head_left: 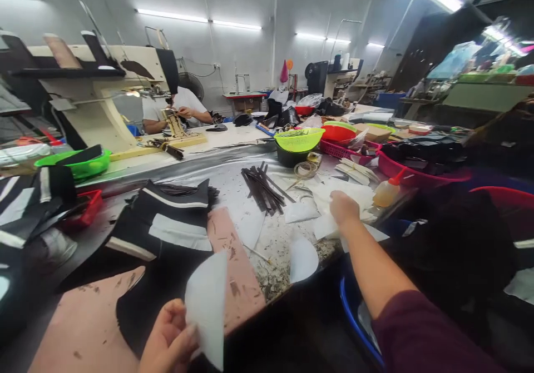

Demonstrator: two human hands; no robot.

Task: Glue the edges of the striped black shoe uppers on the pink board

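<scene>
White half-round (208, 306) pinched at curved edge in L hand (173, 333). R hand (345, 209) at white sheets (362, 192), grip: can't tell. 2nd half-round (303, 259) lies btwn hands; blk panel (175, 267) w/ wht strips (129, 248) beyond L hand.

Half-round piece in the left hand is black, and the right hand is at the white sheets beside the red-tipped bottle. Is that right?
Not quite: the head view shows that the half-round piece in the left hand is white, not black. The right hand is at the white sheets beside the red-tipped bottle.
</scene>
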